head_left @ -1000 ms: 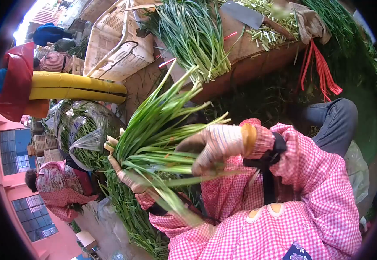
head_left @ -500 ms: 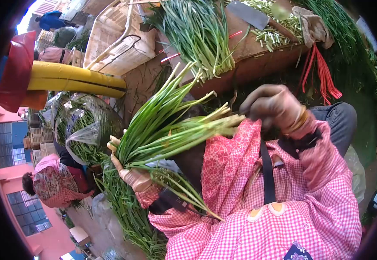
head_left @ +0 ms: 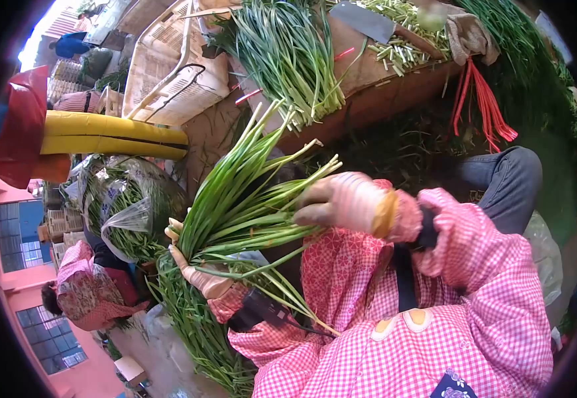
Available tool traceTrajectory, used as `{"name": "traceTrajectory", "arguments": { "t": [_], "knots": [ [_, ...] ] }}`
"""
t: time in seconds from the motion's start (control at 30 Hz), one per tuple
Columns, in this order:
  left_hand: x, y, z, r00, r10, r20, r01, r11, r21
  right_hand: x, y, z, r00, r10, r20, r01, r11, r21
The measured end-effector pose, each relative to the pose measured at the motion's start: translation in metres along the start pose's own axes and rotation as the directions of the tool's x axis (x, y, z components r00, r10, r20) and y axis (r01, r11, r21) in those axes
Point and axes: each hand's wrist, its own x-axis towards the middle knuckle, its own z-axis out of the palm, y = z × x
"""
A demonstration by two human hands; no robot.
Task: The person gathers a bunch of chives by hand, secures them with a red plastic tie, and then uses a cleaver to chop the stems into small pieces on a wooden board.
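Observation:
A loose bunch of long green stalks that look like garlic chives fans out in front of me, pale stem ends toward the upper right. My left hand, in a pale glove or wrapping, is closed round its leafy side. My right hand, fingers taped and slightly blurred, is closed at the stem ends of the lower stalks and hides them. A few stalks hang below the left hand toward the checked sleeve. A pink checked smock covers my front.
A low table bears a tied chive bundle, a cleaver and chopped stem pieces. Red ties hang off its edge. Left are a plastic crate, a yellow padded pole, bagged greens and another person.
My right hand has moved left and down from beyond the stem ends onto the lower stalks. My left hand stays in place with the bunch. The view has shifted slightly.

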Motion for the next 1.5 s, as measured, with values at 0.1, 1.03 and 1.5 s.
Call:
{"name": "traceTrajectory", "arguments": {
  "t": [0.1, 1.03, 1.5],
  "knots": [
    [0.001, -0.016, 0.015, 0.998, 0.055, 0.005, -0.054, 0.974, 0.219, 0.033, -0.045, 0.007, 0.941, 0.301, -0.154, -0.210, 0.877, 0.431],
    [-0.003, 0.006, 0.004, 0.997, -0.053, -0.062, 0.032, 0.953, -0.300, -0.082, 0.018, -0.085, 0.952, 0.303, -0.053, -0.304, 0.952, -0.024],
    [-0.004, -0.024, 0.037, 0.999, 0.046, -0.028, -0.041, 0.987, 0.156, 0.061, -0.060, 0.016, 0.999, -0.026, 0.038, 0.033, 0.978, -0.206]
  ]
}}
